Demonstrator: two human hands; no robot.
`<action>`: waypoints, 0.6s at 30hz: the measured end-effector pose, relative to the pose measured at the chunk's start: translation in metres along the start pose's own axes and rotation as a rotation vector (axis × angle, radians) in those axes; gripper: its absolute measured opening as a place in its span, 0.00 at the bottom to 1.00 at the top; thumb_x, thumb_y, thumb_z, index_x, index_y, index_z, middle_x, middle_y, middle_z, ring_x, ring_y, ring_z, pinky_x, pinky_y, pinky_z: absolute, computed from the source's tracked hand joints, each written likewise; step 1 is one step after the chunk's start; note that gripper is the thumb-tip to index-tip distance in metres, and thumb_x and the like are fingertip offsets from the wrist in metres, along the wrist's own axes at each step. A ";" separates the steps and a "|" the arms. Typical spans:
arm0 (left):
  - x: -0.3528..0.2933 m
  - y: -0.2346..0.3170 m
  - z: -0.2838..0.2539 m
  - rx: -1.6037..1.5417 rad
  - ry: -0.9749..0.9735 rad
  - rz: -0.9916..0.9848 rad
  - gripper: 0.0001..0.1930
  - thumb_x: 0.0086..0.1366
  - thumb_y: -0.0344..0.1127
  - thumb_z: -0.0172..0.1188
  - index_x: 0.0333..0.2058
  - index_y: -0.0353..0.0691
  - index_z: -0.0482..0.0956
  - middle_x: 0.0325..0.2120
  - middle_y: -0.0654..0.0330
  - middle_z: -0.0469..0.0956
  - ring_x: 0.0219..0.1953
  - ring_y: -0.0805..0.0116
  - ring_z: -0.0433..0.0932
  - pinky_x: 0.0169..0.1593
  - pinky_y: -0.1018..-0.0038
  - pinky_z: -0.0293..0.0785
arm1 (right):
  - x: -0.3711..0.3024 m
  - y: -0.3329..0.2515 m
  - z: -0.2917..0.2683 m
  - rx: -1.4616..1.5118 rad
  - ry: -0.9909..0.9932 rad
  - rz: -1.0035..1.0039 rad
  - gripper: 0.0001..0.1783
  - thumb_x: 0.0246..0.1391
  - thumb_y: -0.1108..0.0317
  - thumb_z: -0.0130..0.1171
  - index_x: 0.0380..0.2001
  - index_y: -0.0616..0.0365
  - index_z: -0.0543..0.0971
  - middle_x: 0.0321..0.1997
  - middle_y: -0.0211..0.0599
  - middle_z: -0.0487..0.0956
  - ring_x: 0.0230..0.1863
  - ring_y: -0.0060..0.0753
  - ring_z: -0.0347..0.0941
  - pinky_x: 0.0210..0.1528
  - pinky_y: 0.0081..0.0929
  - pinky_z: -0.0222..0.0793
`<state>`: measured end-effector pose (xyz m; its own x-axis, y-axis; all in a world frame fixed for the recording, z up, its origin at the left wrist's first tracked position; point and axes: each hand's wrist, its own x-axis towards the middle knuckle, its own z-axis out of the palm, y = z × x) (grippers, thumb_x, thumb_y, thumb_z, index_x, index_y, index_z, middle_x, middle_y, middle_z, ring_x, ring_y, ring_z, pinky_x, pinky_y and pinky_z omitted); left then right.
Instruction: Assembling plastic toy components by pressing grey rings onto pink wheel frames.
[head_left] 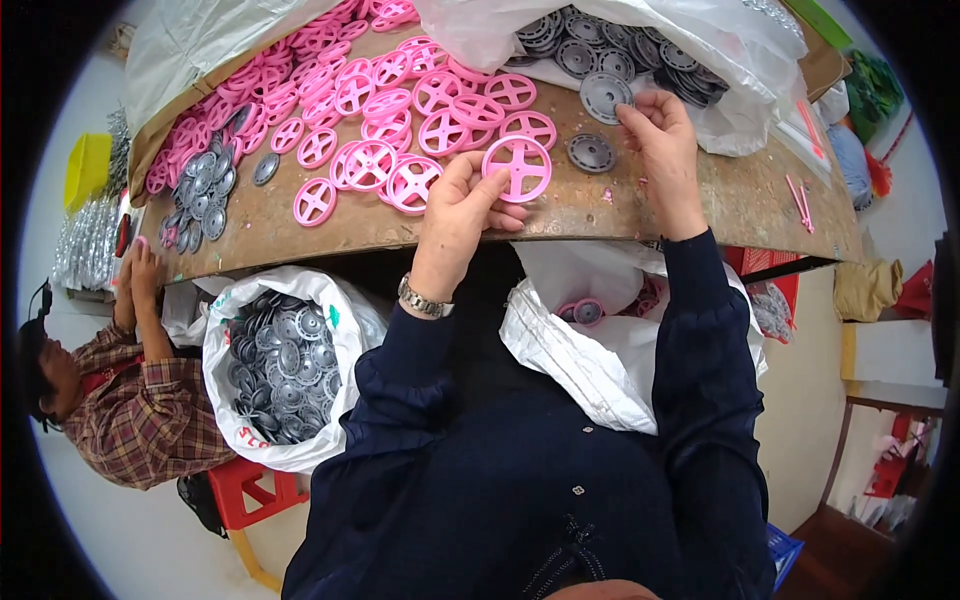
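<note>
Between the thumb and fingers of my left hand is a pink plastic wheel ring with crossed spokes, tilted up at the table's front edge. My right hand pinches the rim of a grey plastic disc, which has a ring pattern around its middle. A loose grey disc lies flat on the table between the two hands. Left of my left hand, many pink wheel rings spread over the tabletop in a heap. Beyond my right hand, grey discs spill from a white plastic bag.
Another person sits at the left end of the brown table, near a small pile of grey discs. Below stand a white sack of grey discs and an open white sack. Pink sticks lie at the right.
</note>
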<state>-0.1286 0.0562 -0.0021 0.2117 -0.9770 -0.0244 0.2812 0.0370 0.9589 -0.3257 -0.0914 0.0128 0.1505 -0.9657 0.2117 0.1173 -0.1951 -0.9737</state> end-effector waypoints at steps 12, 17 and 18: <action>-0.005 -0.002 0.008 -0.015 -0.006 -0.025 0.13 0.71 0.33 0.54 0.50 0.34 0.71 0.37 0.57 0.80 0.30 0.71 0.82 0.34 0.77 0.82 | -0.038 -0.012 -0.018 0.061 -0.157 0.127 0.10 0.62 0.68 0.60 0.44 0.59 0.75 0.31 0.23 0.77 0.28 0.13 0.73 0.31 0.13 0.67; -0.010 -0.005 0.016 -0.054 -0.050 -0.013 0.12 0.71 0.32 0.55 0.50 0.33 0.71 0.36 0.57 0.80 0.31 0.71 0.82 0.34 0.78 0.82 | -0.068 -0.029 -0.007 0.004 -0.307 0.148 0.06 0.60 0.71 0.60 0.40 0.57 0.75 0.31 0.24 0.77 0.30 0.12 0.73 0.33 0.12 0.69; -0.011 -0.006 0.019 -0.074 -0.066 -0.008 0.12 0.71 0.31 0.55 0.49 0.32 0.71 0.36 0.58 0.80 0.30 0.71 0.82 0.33 0.78 0.82 | -0.072 -0.032 -0.005 -0.020 -0.320 0.165 0.06 0.59 0.73 0.60 0.38 0.57 0.74 0.31 0.24 0.77 0.30 0.12 0.73 0.33 0.13 0.69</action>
<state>-0.1499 0.0630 -0.0020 0.1477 -0.9890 -0.0112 0.3513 0.0419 0.9353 -0.3448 -0.0162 0.0280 0.4660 -0.8825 0.0640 0.0470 -0.0476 -0.9978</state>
